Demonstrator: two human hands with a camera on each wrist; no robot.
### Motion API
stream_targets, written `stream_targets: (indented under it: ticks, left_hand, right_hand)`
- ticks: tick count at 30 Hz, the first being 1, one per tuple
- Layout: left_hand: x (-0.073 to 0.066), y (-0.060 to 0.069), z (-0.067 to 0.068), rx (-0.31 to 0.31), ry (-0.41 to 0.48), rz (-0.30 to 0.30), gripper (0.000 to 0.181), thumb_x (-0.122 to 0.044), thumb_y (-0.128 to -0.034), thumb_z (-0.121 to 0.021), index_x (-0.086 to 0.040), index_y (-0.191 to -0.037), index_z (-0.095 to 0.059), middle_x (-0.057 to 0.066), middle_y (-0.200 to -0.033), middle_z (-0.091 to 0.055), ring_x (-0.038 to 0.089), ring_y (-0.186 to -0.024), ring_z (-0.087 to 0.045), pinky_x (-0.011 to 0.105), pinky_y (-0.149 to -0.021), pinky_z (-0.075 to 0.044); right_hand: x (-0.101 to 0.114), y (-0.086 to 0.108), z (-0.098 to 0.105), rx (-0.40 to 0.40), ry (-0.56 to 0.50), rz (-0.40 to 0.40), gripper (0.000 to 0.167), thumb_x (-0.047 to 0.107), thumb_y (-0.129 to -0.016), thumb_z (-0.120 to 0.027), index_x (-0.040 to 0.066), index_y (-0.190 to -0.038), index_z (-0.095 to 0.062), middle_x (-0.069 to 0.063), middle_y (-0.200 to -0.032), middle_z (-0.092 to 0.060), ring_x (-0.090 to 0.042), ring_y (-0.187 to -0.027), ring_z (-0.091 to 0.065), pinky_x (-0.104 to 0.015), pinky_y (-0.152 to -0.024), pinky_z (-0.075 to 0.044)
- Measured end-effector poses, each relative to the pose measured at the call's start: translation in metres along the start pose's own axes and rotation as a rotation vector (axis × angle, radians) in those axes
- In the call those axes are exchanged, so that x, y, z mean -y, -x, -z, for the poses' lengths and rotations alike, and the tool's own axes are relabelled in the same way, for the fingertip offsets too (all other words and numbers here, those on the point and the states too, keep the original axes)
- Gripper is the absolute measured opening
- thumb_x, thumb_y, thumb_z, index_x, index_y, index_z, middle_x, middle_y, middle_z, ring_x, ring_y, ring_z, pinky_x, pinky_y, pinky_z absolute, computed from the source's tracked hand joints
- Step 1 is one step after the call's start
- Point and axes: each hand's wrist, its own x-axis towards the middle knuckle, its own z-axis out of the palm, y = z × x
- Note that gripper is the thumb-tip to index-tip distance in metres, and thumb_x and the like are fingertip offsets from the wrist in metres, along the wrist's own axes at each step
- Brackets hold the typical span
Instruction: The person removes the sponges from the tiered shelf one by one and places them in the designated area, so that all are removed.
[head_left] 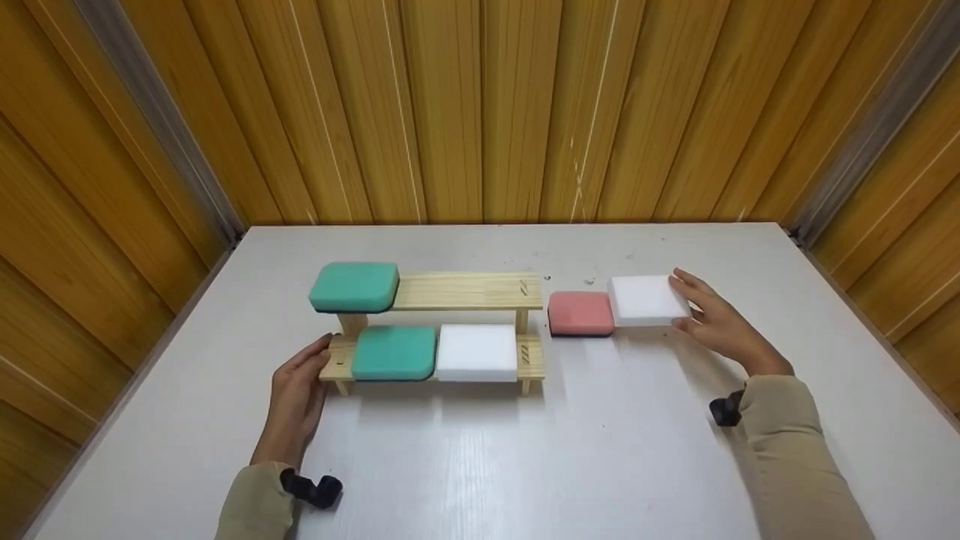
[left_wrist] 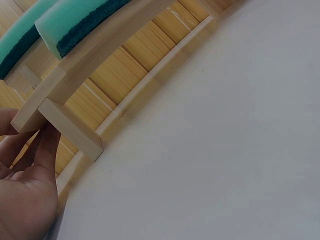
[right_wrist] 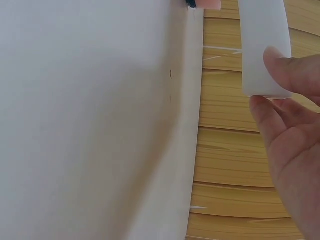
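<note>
A two-step wooden stand [head_left: 465, 291] bears two green sponges with dark undersides, one on the upper step [head_left: 355, 285] and one on the lower [head_left: 394, 352]. Beside the lower green one lies a white sponge block [head_left: 478, 352]. My left hand [head_left: 298, 386] grips the left end of the lower step, fingers under the board [left_wrist: 37, 107]. My right hand [head_left: 721, 328] pinches a second white sponge block [head_left: 648, 300] by its right edge, thumb against one side, holding it above the table [right_wrist: 265, 45]. Just left of that block is a pink sponge [head_left: 580, 313] with a dark base.
The white table [head_left: 480, 465] runs back to a wood-patterned wall [head_left: 480, 112], with similar walls left and right. Black wrist mounts [head_left: 311, 487] stick out from both sleeves. Small dark marks dot the table behind the pink sponge.
</note>
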Motion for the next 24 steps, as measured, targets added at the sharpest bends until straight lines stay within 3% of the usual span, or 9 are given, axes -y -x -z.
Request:
stream_targets:
  ticks: [8,14,24]
  left_hand:
    - [0.001,-0.001,-0.001,-0.012,-0.043,-0.008,0.047,-0.010,-0.0993,-0.048,-0.004,-0.145,-0.040,0.008,-0.156,-0.033,0.019,-0.142,-0.036,0.017,-0.104,-0.046]
    - [0.001,-0.001,0.000,-0.014,-0.027,-0.003,0.047,-0.010,-0.0990,-0.049,-0.004,-0.145,-0.040,0.008,-0.155,-0.033,0.019,-0.141,-0.038,0.018,-0.103,-0.047]
    - [0.001,-0.001,0.000,-0.010,-0.021,0.000,0.047,-0.010,-0.0993,-0.049,-0.004,-0.145,-0.040,0.007,-0.156,-0.033,0.018,-0.142,-0.036,0.017,-0.103,-0.047]
  right_hand:
    - [-0.005,0.002,0.001,0.009,-0.015,-0.023,0.069,-0.010,-0.090,-0.055,-0.013,-0.147,-0.017,-0.029,-0.158,-0.005,-0.052,-0.142,-0.009,-0.063,-0.109,-0.025]
    - [-0.008,0.003,0.000,0.007,-0.005,-0.032,0.069,-0.011,-0.089,-0.055,-0.012,-0.147,-0.016,-0.028,-0.158,-0.004,-0.052,-0.142,-0.007,-0.064,-0.110,-0.024]
    - [-0.017,0.002,-0.003,-0.011,-0.012,0.006,0.069,-0.009,-0.089,-0.057,-0.014,-0.146,-0.018,-0.031,-0.156,-0.007,-0.054,-0.140,-0.009,-0.061,-0.108,-0.025]
